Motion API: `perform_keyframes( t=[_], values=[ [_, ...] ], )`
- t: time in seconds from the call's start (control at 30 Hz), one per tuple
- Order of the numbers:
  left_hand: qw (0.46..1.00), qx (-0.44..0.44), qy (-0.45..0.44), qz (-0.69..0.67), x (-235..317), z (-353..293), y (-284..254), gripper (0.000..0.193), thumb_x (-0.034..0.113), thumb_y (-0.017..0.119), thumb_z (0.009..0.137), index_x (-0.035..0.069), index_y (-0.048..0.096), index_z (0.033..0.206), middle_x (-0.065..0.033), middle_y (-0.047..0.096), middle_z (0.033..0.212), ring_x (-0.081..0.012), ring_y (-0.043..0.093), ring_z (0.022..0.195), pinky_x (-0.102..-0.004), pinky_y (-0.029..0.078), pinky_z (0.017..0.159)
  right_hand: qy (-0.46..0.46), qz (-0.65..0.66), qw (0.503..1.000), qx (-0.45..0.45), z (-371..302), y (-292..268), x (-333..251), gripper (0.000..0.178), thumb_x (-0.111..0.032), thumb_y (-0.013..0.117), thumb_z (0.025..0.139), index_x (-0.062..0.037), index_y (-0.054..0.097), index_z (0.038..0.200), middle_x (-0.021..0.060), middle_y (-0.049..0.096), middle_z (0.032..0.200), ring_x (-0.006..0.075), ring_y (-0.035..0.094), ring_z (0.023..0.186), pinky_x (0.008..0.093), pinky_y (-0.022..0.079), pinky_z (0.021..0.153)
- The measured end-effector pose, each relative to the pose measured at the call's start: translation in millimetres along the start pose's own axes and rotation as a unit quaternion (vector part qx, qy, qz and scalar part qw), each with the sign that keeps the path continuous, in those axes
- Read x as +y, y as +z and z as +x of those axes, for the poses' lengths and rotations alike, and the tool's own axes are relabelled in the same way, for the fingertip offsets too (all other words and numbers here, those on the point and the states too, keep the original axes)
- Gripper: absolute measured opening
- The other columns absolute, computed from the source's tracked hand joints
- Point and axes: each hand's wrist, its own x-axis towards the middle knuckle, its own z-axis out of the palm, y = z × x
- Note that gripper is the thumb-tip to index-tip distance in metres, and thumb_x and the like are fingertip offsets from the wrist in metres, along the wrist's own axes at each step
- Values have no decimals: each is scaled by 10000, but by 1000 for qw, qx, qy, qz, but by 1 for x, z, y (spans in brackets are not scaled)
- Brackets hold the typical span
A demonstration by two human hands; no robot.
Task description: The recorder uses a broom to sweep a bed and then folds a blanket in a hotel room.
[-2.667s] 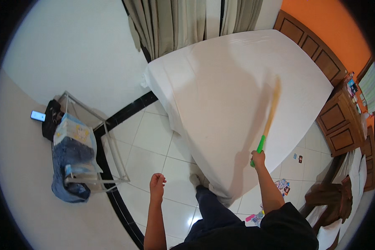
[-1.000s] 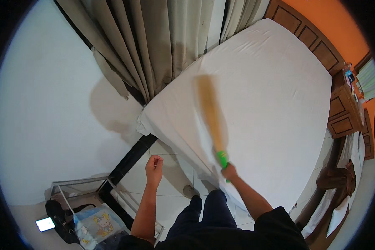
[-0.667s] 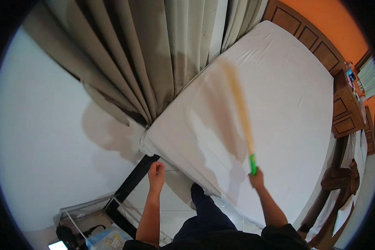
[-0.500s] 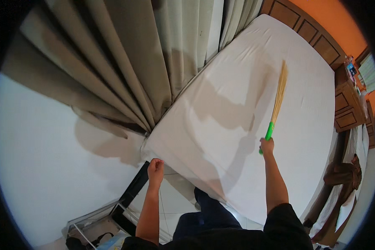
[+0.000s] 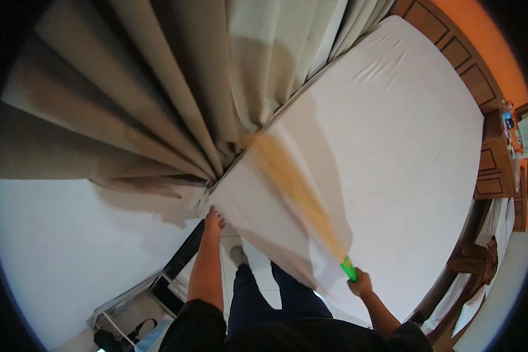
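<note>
My right hand (image 5: 361,284) is closed round the green handle of a stick broom (image 5: 304,198). The broom's straw-coloured bristles are smeared by motion and slant to the far left over the bed, their tips by the curtain at the mattress edge. Under them spreads a pale fitted sheet (image 5: 405,146) on the mattress, smooth but for a few wrinkles near the far end. At the mattress's near left corner is my left hand (image 5: 215,221), its fingers loosely bent and apart, nothing seen in them. Whether it touches the sheet is hard to tell.
Beige curtains (image 5: 182,88) hang along the left side of the bed. A wooden headboard (image 5: 452,47) and a bedside cabinet (image 5: 494,158) stand at the far right. A glass-sided case (image 5: 123,305) with things inside is at lower left. Brown cloth (image 5: 478,258) lies at the right.
The broom has swung from pointing away to pointing far left across the bed, and my right hand has come nearer. My left hand has moved slightly up against the mattress corner; its fingers have loosened.
</note>
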Motion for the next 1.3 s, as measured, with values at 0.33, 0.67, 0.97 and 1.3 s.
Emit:
perform_keyframes(
  t=[0.33, 0.67, 0.97, 1.3],
  values=[
    [861, 136, 122, 475, -1, 143, -48, 283, 314, 437, 846, 67, 561, 785, -59, 534, 642, -163, 475, 494, -298, 383, 455, 109, 382, 899, 184, -16, 60, -28, 194, -11, 525, 597, -26, 398, 743, 25, 400, 499, 115, 424, 349, 259, 372, 320],
    [976, -55, 67, -199, 41, -13, -14, 264, 163, 363, 867, 34, 475, 1069, -122, 548, 1009, -214, 564, 852, -318, 473, 654, 162, 177, 909, 341, -71, 87, -24, 239, -81, 548, 587, 5, 494, 803, 182, 523, 653, 337, 513, 607, 398, 414, 590],
    [987, -60, 47, -144, 81, -25, -27, 248, 120, 359, 837, -2, 479, 1017, -128, 554, 953, -255, 558, 837, -358, 484, 692, 330, 305, 776, 442, -31, 239, 2, 167, -144, 584, 679, -61, 459, 753, 43, 482, 525, 158, 465, 407, 311, 401, 377],
    [993, -29, 81, -75, 78, -5, -39, 239, 137, 377, 850, -10, 468, 1014, -122, 527, 990, -238, 531, 867, -368, 452, 726, 107, 206, 972, 45, -181, 270, -144, 258, -164, 548, 639, -95, 533, 886, 171, 586, 778, 355, 560, 756, 440, 452, 657]
  ],
)
